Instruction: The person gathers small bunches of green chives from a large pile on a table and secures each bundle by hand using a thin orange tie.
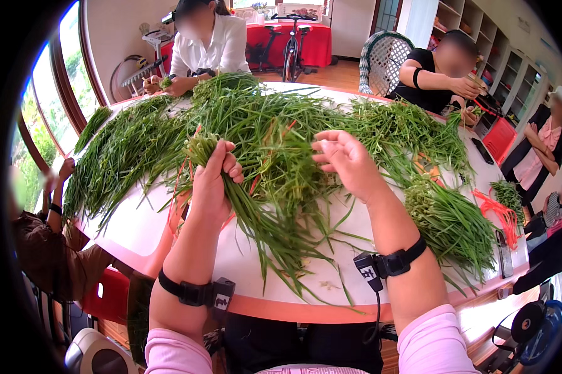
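Note:
My left hand (215, 175) is closed around a bundle of long green leafy stalks (253, 210), possibly garlic chives; the pale cut ends stick up above the fist and the leaves trail down towards the table's near edge. My right hand (344, 159) is raised to the right of it, fingers apart and slightly curled, with nothing visible in it. Between the hands lies a loose, partly blurred heap of the same greens (285, 163). Red plastic ties (175, 196) show beside and behind my left wrist.
The white table (136, 224) carries more piles of greens (126, 135), a stacked heap (449, 219) at right, red ties (501, 215), a knife (503, 255) and a black phone (482, 151). People sit across the table and at its left; others are at the far right.

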The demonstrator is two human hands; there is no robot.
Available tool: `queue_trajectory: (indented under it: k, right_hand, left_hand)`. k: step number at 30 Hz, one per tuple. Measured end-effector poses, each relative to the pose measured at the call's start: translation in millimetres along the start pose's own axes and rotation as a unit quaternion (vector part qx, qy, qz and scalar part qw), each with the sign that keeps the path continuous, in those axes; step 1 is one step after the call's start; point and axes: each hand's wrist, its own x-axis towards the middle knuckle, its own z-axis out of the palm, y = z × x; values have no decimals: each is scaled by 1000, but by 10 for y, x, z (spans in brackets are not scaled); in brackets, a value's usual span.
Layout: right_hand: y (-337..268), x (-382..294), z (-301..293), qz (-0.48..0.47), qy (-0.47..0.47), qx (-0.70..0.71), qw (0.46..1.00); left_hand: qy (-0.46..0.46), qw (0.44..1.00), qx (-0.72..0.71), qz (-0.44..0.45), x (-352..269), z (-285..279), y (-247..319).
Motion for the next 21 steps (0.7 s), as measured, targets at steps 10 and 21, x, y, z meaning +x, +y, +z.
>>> queue_trajectory:
  k: [10, 21]
  right_hand:
    - [175, 21, -151, -96, 191, -312, 926]
    - [325, -48, -62, -52, 64, -340, 937]
  left_hand:
    - [5, 1000, 10, 15, 20, -41, -32]
    - [17, 999, 34, -11, 5, -6, -65]
